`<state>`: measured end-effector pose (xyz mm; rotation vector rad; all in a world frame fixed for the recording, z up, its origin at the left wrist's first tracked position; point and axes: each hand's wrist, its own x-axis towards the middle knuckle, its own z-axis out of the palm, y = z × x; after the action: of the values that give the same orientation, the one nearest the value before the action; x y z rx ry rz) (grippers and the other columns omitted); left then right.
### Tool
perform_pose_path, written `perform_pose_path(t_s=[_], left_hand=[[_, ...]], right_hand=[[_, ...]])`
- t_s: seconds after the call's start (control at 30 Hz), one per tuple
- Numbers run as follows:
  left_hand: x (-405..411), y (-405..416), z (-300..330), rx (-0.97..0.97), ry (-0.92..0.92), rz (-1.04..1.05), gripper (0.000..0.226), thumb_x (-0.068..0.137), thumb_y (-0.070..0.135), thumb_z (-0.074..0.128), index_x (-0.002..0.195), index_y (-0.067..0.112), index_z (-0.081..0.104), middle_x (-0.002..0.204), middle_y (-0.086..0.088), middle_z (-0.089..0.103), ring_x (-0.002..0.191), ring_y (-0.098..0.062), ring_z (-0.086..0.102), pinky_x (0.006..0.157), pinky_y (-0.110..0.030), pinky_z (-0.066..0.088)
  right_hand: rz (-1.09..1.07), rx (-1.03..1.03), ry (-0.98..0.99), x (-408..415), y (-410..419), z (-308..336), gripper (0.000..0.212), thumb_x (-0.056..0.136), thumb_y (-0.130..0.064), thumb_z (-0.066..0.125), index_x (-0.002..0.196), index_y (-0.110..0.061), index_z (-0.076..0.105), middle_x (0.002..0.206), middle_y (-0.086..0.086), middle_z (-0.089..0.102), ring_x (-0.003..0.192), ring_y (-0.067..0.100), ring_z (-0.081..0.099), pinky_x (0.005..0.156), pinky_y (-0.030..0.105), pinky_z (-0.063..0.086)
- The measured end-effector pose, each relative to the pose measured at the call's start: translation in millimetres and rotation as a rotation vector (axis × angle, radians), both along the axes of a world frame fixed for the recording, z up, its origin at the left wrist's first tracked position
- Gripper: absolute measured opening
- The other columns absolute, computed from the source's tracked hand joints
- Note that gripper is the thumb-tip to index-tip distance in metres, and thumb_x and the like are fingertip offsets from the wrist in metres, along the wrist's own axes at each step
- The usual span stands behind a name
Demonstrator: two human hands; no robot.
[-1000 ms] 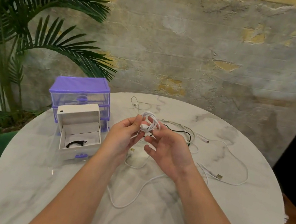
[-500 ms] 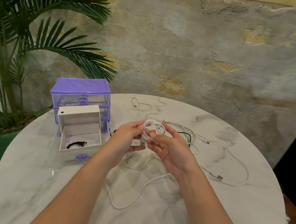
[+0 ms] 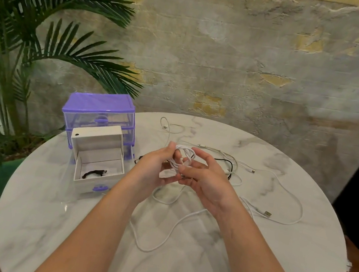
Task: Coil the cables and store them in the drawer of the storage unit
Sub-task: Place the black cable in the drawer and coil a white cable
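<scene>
- Coiling was under way: the left hand held the white cable's coil, right of the open drawer.
- The right hand pinched the cable's strand there.
- Next, I judged, its slack tail on the bench needed winding in.

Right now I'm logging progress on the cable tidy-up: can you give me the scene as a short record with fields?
left hand: holds white coil
right hand: pinches the coil, winding
tail: uncoiled, trailing on table
drawer: pulled out, black cable inside
loose cables: white and black, on table right of hands
storage unit: purple, behind drawer
</scene>
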<state>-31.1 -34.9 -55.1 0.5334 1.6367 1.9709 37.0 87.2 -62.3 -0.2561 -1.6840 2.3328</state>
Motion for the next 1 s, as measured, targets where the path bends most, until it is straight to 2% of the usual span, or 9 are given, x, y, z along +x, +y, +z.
perform_pose_path(t_s=[0.1, 0.17, 0.27, 0.37, 0.57, 0.67, 0.73, 0.87, 1.0], left_hand=[[-5.5, -0.9, -0.3, 0.107, -0.155, 0.066, 0.031, 0.097, 0.042, 0.050, 0.077, 0.020, 0.060, 0.085, 0.000, 0.059, 0.079, -0.011, 0.061, 0.077, -0.031, 0.047], [-8.0, -1.1, -0.8, 0.143, -0.210, 0.099, 0.031, 0.097, 0.041, 0.050, 0.077, 0.020, 0.061, 0.080, 0.003, 0.060, 0.079, -0.010, 0.062, 0.079, -0.031, 0.046], [-7.2, 0.7, -2.4, 0.151, -0.212, 0.113, 0.030, 0.097, 0.041, 0.050, 0.079, 0.020, 0.061, 0.080, 0.002, 0.061, 0.083, -0.012, 0.063, 0.086, -0.032, 0.045], [-5.1, 3.5, -2.5, 0.141, -0.167, 0.124, 0.030, 0.097, 0.040, 0.051, 0.082, 0.018, 0.065, 0.082, 0.001, 0.063, 0.086, -0.014, 0.063, 0.087, -0.032, 0.046], [-5.7, 2.5, -3.5, -0.056, 0.001, 0.110, 0.032, 0.094, 0.041, 0.053, 0.093, 0.015, 0.072, 0.092, -0.004, 0.072, 0.088, -0.015, 0.065, 0.079, -0.030, 0.050], [-4.4, 1.6, -1.5, -0.126, 0.076, 0.124, 0.038, 0.091, 0.048, 0.057, 0.088, 0.013, 0.072, 0.083, -0.003, 0.070, 0.082, -0.013, 0.066, 0.080, -0.030, 0.055], [-5.5, 2.0, -2.5, -0.184, 0.136, 0.144, 0.040, 0.091, 0.048, 0.056, 0.086, 0.011, 0.070, 0.082, -0.003, 0.067, 0.080, -0.013, 0.063, 0.084, -0.034, 0.056], [-5.3, 3.0, -4.6, -0.187, 0.179, 0.142, 0.036, 0.097, 0.042, 0.050, 0.084, 0.011, 0.063, 0.075, 0.001, 0.060, 0.071, -0.011, 0.060, 0.092, -0.039, 0.052], [-4.5, 3.3, -3.7, -0.122, 0.192, 0.179, 0.035, 0.099, 0.038, 0.049, 0.076, 0.014, 0.059, 0.070, 0.003, 0.056, 0.063, -0.006, 0.058, 0.073, -0.025, 0.055]], right_hand=[[0.048, 0.085, -0.041, -1.0, -0.9, -2.3, 0.050, 0.078, 0.015, 0.067, 0.121, -0.007, 0.052, 0.104, 0.021, 0.060, 0.065, 0.025, 0.062, 0.059, 0.029, 0.051], [0.050, 0.170, -0.082, -1.0, 0.3, -3.5, 0.040, 0.079, 0.014, 0.068, 0.111, -0.006, 0.057, 0.089, 0.012, 0.059, 0.060, 0.022, 0.062, 0.058, 0.028, 0.050], [0.040, 0.256, -0.113, 0.6, 3.7, -3.3, 0.037, 0.080, 0.012, 0.068, 0.112, -0.004, 0.060, 0.075, 0.005, 0.060, 0.060, 0.019, 0.062, 0.061, 0.028, 0.051], [0.039, 0.268, -0.123, 2.6, 4.9, -2.2, 0.035, 0.080, 0.010, 0.067, 0.111, -0.007, 0.061, 0.073, 0.005, 0.062, 0.062, 0.021, 0.063, 0.061, 0.029, 0.052], [0.162, 0.190, -0.135, 6.3, 7.6, 1.0, 0.032, 0.082, 0.006, 0.066, 0.112, -0.003, 0.066, 0.087, 0.017, 0.064, 0.066, 0.020, 0.064, 0.065, 0.028, 0.055], [0.160, 0.225, -0.173, 7.2, 8.3, 1.8, 0.034, 0.080, 0.003, 0.069, 0.113, -0.008, 0.067, 0.079, 0.007, 0.066, 0.063, 0.014, 0.060, 0.065, 0.025, 0.051], [0.165, 0.261, -0.196, 7.9, 6.3, 2.8, 0.027, 0.080, 0.002, 0.069, 0.104, -0.012, 0.068, 0.071, 0.000, 0.064, 0.058, 0.010, 0.055, 0.060, 0.023, 0.045], [0.129, 0.262, -0.195, 6.6, 1.9, 2.1, 0.020, 0.083, 0.000, 0.069, 0.098, -0.012, 0.064, 0.067, 0.002, 0.061, 0.053, 0.010, 0.051, 0.051, 0.021, 0.041], [0.132, 0.327, -0.150, 6.4, 2.6, 1.3, 0.029, 0.083, -0.001, 0.070, 0.110, -0.010, 0.066, 0.069, 0.002, 0.063, 0.058, 0.011, 0.056, 0.058, 0.023, 0.047]])
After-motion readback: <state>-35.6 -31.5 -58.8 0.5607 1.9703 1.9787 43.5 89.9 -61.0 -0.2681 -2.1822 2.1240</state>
